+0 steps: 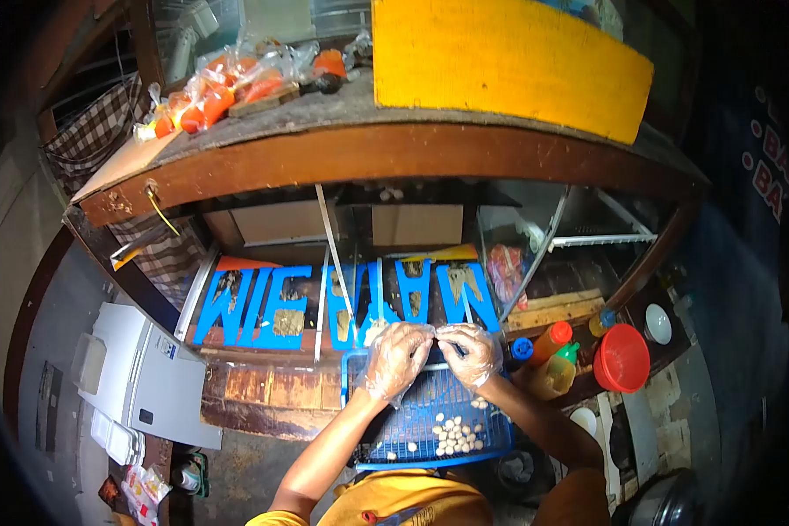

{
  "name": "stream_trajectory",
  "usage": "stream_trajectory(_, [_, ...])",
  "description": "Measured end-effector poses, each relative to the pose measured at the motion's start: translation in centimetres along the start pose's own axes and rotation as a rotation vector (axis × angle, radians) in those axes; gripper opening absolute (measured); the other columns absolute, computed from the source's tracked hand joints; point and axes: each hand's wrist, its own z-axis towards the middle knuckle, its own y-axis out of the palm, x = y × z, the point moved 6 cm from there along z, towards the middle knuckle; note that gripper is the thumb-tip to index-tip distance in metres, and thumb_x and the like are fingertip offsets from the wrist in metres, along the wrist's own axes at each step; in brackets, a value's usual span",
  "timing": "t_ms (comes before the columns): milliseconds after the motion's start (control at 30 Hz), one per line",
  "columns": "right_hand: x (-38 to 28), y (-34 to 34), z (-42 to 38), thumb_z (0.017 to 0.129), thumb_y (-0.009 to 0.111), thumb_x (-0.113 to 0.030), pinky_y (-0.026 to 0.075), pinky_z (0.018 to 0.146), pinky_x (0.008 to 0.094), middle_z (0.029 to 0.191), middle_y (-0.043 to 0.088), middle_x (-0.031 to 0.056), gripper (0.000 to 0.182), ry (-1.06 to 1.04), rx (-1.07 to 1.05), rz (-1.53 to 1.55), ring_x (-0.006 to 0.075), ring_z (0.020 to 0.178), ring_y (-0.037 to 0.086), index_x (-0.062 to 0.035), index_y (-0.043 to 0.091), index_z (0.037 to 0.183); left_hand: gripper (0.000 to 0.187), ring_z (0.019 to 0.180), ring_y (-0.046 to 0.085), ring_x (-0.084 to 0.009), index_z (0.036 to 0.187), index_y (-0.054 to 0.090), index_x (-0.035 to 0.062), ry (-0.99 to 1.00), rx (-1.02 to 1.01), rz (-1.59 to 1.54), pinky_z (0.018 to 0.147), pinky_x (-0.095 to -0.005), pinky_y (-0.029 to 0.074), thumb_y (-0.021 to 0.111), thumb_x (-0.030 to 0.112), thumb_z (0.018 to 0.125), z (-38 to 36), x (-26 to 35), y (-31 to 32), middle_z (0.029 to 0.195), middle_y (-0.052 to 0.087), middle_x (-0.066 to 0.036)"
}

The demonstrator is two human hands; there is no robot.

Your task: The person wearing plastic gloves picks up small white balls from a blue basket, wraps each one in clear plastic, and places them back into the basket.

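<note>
My left hand (396, 357) and my right hand (472, 351), both in thin clear plastic gloves, meet over the far edge of a blue mesh tray (412, 412). The fingertips of both hands pinch a small pale lump between them, about at the tray's back rim. Several small pale balls (458, 432) lie in a cluster on the tray's right side, near my right forearm. The tray rests on a worn wooden counter (263, 386).
Blue reversed letters (324, 302) cover the glass front behind the counter. An orange-capped bottle (552, 340), a green-capped yellow bottle (558, 370), a red lid (622, 358) and a white bowl (657, 323) stand right. A white box (149, 373) sits left. Orange bagged items (210, 92) lie on top.
</note>
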Motion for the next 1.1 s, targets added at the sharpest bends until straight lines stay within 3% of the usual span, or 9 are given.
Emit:
stream_trajectory(433, [0.8,0.4,-6.5,0.087,0.080,-0.002,0.061,0.089,0.0396,0.108,0.079,0.0156,0.020,0.211,-0.207,0.117,0.0316,0.100,0.077,-0.0040,0.078,0.106,0.020,0.106,0.069,-0.0384,0.112,0.073,0.0023,-0.061,-0.249,-0.092,0.096,-0.0476,0.055,0.074,0.012,0.095,-4.6,-0.1,3.2,0.114,0.075,-0.016])
stream_trajectory(567, [1.9,0.4,-8.5,0.089,0.078,-0.006,0.060,0.089,0.0398,0.106,0.079,0.0154,0.017,0.271,-0.312,0.092,0.0328,0.099,0.077,-0.0027,0.077,0.105,0.025,0.107,0.069,-0.0404,0.116,0.071,0.0014,-0.126,-0.381,-0.099,0.095,-0.0488,0.055,0.071,0.019,0.098,-6.4,-0.5,4.7,0.114,0.074,-0.018])
stream_trajectory(600, [2.0,0.5,-8.9,0.092,0.076,-0.010,0.059,0.089,0.0433,0.105,0.077,0.0169,0.015,0.284,-0.347,0.106,0.0363,0.100,0.075,-0.0024,0.075,0.104,0.028,0.107,0.069,-0.0413,0.120,0.070,0.0012,-0.110,-0.398,-0.098,0.095,-0.0494,0.055,0.069,0.020,0.099,-6.9,-0.4,5.1,0.116,0.074,-0.019])
stream_trajectory(733, [2.5,0.5,-10.8,0.092,0.075,-0.010,0.058,0.091,0.0448,0.106,0.076,0.0178,0.013,0.341,-0.442,0.106,0.0384,0.101,0.073,-0.0017,0.072,0.101,0.031,0.110,0.068,-0.0429,0.125,0.068,0.0011,-0.153,-0.509,-0.129,0.097,-0.0502,0.055,0.068,0.018,0.100,-9.7,-1.2,7.5,0.118,0.073,-0.021])
stream_trajectory(833, [3.6,1.0,-13.1,0.092,0.075,-0.010,0.058,0.090,0.0449,0.105,0.076,0.0180,0.013,0.382,-0.457,0.134,0.0383,0.100,0.073,-0.0023,0.073,0.102,0.027,0.105,0.069,-0.0431,0.120,0.068,-0.0004,-0.139,-0.507,-0.213,0.095,-0.0499,0.056,0.068,0.014,0.097,-11.2,-1.2,8.8,0.112,0.073,-0.022])
stream_trajectory(867, [4.0,1.1,-14.0,0.091,0.076,-0.012,0.058,0.091,0.0453,0.104,0.076,0.0174,0.013,0.418,-0.489,0.117,0.0379,0.100,0.073,-0.0031,0.073,0.101,0.031,0.109,0.068,-0.0433,0.125,0.068,0.0010,-0.193,-0.583,-0.248,0.097,-0.0504,0.056,0.067,0.015,0.098,-11.9,-1.6,9.5,0.118,0.071,-0.023])
stream_trajectory(1100, [5.1,1.3,-17.6,0.093,0.075,-0.017,0.056,0.093,0.0478,0.102,0.077,0.0154,0.014,0.523,-0.584,0.031,0.0375,0.099,0.073,-0.0050,0.074,0.099,0.037,0.107,0.068,-0.0443,0.132,0.064,0.0015,-0.227,-0.757,-0.256,0.095,-0.0504,0.057,0.066,0.016,0.098,-14.7,-1.7,11.7,0.115,0.069,-0.024])
